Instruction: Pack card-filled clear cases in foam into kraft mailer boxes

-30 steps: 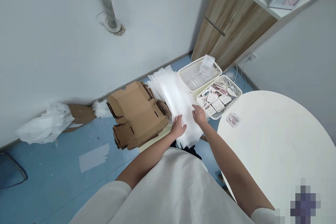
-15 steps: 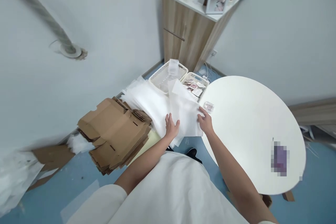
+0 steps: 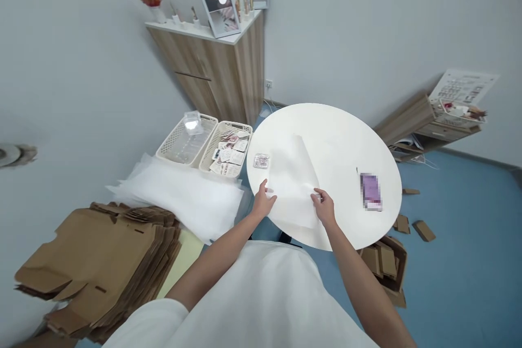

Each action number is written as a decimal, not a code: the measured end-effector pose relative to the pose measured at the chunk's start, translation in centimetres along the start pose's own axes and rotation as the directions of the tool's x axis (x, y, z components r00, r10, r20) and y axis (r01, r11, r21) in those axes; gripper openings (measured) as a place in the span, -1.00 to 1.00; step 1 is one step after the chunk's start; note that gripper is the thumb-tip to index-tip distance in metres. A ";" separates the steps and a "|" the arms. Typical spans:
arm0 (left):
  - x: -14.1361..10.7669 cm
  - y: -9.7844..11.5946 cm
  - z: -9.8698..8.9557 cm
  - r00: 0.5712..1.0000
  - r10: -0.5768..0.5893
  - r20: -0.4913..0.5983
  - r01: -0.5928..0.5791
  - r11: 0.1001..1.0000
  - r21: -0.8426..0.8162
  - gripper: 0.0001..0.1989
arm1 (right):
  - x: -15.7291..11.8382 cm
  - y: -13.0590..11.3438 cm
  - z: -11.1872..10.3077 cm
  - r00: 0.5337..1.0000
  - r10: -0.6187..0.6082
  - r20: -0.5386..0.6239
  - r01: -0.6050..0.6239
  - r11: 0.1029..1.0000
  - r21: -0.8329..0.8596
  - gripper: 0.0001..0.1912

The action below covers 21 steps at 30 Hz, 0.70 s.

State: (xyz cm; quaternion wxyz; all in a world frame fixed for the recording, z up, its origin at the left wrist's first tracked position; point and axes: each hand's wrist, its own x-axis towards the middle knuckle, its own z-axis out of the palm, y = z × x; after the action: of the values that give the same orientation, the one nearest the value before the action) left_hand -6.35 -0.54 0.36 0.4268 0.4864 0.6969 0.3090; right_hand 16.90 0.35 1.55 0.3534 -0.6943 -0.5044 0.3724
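Observation:
A thin, translucent white foam sheet [image 3: 294, 182] lies over the near part of the round white table [image 3: 338, 130]. My right hand [image 3: 324, 207] pinches the sheet's right edge between thumb and fingers. At its left edge is my left hand [image 3: 263, 201], thumb and fingers apart, touching or very near the sheet. Just beyond that hand, a small clear packet with pinkish contents [image 3: 261, 161] rests on the table.
To the left are a stack of white sheets [image 3: 179, 190] and flattened cardboard boxes [image 3: 106, 250]. Two white baskets [image 3: 206, 144] stand behind, one holding printed cards. A blurred purple item [image 3: 371, 190] lies on the table's right. Below right, a carton [image 3: 402, 263] holds small boxes.
Both hands have brought the sheet from beside the stack to over the table. The view has turned right, so the baskets and cardboard now appear farther left.

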 end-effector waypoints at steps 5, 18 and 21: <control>0.2 1.3 4.2 0.993 0.025 0.115 -0.039 0.992 0.119 -0.48 | 1.1 3.9 -3.6 1.000 0.023 -0.012 -0.024 0.993 -0.119 -0.60; 0.4 2.3 9.5 0.973 0.131 0.187 -0.210 0.836 0.507 -0.54 | 1.3 8.8 -6.0 0.984 -0.172 0.047 0.168 0.811 -0.560 -0.46; -0.1 2.7 9.3 0.970 0.158 0.185 -0.239 0.758 0.607 -0.50 | 0.8 8.7 -5.8 0.952 -0.218 0.214 0.303 0.751 -0.586 -0.51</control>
State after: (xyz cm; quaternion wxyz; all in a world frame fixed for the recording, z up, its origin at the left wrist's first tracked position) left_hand 3.09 0.41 -1.40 0.2478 0.6894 0.6767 0.0735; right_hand 25.94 -1.70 -3.41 0.1235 -0.6675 -0.7117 0.1808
